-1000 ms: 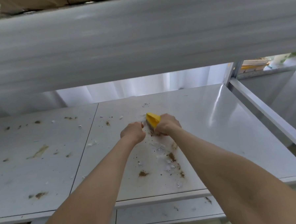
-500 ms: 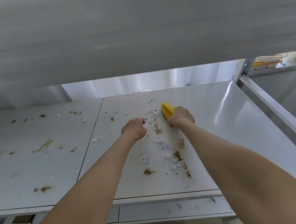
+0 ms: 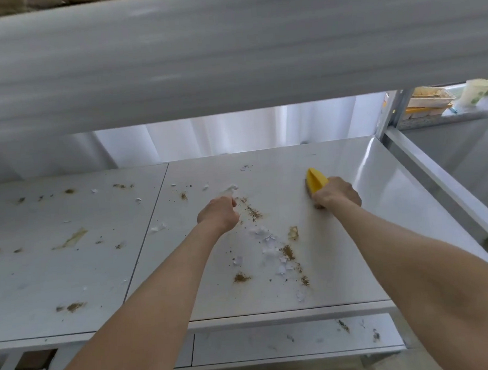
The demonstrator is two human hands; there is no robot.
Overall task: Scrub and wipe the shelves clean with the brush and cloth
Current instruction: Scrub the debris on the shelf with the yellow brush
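The yellow brush (image 3: pixel 316 181) sat on the right-hand panel of the white shelf (image 3: pixel 381 234), toward the back, its underside against the surface. To its right, smooth shelf ran on to the side edge and the metal upright (image 3: pixel 389 117); behind it, a strip of shelf reached the back edge. Overhead, the blurred front lip of the upper shelf (image 3: pixel 230 58) hung low, leaving only a flat slot to reach through.

The right hand (image 3: pixel 338 194) came in on an outstretched forearm, knuckles up, with its fingers wrapped over the rear of the brush – the yellow tip stuck out ahead of them.

The left hand (image 3: pixel 219 214) lay well apart from it, near the seam (image 3: pixel 154 217) between the two panels, with its fingers curled into a fist. A white scrap (image 3: pixel 230 189) showed just beyond the knuckles, but whether the fingers held it could not be told.

Between and in front of the hands lay brown crumbs (image 3: pixel 254 212) and torn paper bits (image 3: pixel 265 237). More specks dotted the left panel and the lower shelf (image 3: pixel 273 343).
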